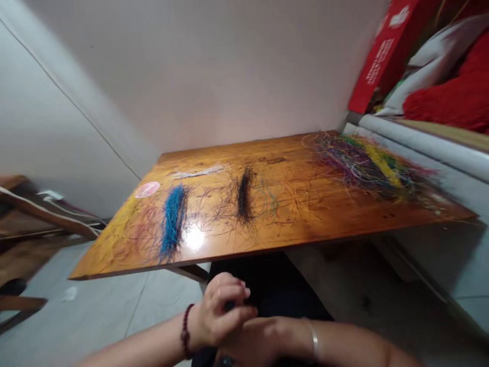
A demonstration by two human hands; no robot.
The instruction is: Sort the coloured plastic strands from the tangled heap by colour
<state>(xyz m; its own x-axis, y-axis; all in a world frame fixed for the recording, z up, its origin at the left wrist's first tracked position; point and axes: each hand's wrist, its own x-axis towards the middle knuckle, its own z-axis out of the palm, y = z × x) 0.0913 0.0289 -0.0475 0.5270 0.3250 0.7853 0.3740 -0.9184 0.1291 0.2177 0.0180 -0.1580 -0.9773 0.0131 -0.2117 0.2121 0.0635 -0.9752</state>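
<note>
Low in the view, in front of the table's near edge, my left hand [225, 311] is closed, its fingers curled in. A small dark spot shows between the fingers, but I cannot make out what it is. My right hand [250, 339] crosses just below and against it, blurred, with its fingers mostly hidden. On the table nearest to my hands lie a bundle of blue fibres [173, 219] and a bundle of black fibres [243, 193]. Behind them is a thin bundle of white fibres [202, 172]. Loose orange strands [294, 196] are spread to the right of the black bundle.
The wooden table [217, 244] stands against a wall. At its right end lies a tangled multicoloured fibre heap [367, 163]. Yellow fibres [122, 224] and a round sticker [147, 189] are at its left. A red box [378, 61] and red cloth [451, 102] sit at the right.
</note>
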